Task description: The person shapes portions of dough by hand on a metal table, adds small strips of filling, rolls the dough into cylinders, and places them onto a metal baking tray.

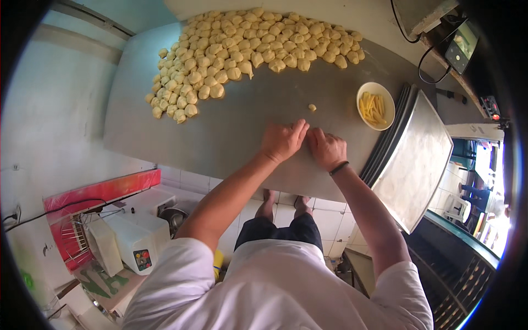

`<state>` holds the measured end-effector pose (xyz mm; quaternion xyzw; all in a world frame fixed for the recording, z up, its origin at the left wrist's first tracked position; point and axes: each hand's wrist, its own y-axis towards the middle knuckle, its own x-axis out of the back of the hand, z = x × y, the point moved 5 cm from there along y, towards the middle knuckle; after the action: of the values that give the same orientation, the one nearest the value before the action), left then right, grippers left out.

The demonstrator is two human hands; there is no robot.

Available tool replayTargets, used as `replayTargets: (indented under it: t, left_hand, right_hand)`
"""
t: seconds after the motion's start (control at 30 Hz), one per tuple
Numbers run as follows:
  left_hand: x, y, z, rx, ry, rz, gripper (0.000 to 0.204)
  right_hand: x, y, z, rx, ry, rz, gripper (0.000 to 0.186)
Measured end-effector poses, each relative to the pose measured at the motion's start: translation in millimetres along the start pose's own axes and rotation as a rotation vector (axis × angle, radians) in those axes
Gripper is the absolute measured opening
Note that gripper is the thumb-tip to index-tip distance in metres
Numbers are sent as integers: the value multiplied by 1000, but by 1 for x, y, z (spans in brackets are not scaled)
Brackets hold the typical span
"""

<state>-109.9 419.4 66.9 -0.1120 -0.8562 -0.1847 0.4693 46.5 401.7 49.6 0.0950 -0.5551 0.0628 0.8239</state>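
My left hand [285, 142] and my right hand [327, 147] are close together over the steel worktop [247, 132], fingers curled and pinched; whatever is between the fingertips is hidden. Just beyond them lies a small lone dough piece [312, 108]. Many dough balls [231, 55] cover the far and left part of the worktop in an irregular mass. To the right of my hands stands a white bowl [377, 86] holding yellow strips [372, 107].
Stacked metal trays [413, 154] sit at the worktop's right edge. A phone [462, 47] and a knife [451, 94] are at upper right. A white machine [132, 242] stands at lower left, a dark rack [451, 269] at lower right. A person [476, 192] shows through the opening on the right.
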Motion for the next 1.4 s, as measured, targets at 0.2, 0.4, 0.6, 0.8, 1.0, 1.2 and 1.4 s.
replayTargets:
  t: [0.2, 0.4, 0.6, 0.8, 1.0, 1.2, 1.4]
  left_hand:
    - [6, 0, -2, -80, 15, -211, 15]
    - [1, -3, 1, -73, 9, 57, 29]
    - [18, -85, -11, -93, 127, 204, 70]
    - [19, -88, -6, -23, 193, 229, 76]
    - [11, 52, 13, -28, 216, 16, 78]
    - [12, -27, 13, -71, 159, 166, 71]
    - [35, -134, 0, -113, 116, 213, 60]
  right_hand:
    - [7, -5, 2, 64, -50, -242, 13]
    - [5, 7, 11, -98, 9, 102, 17]
    - [3, -81, 19, 47, -51, 175, 73]
    - [2, -75, 15, 25, -145, 191, 82]
    - [11, 54, -22, -141, -82, -58, 83]
    - [4, -43, 2, -201, -147, 132, 82]
    - [35, -138, 8, -31, -281, 37, 58]
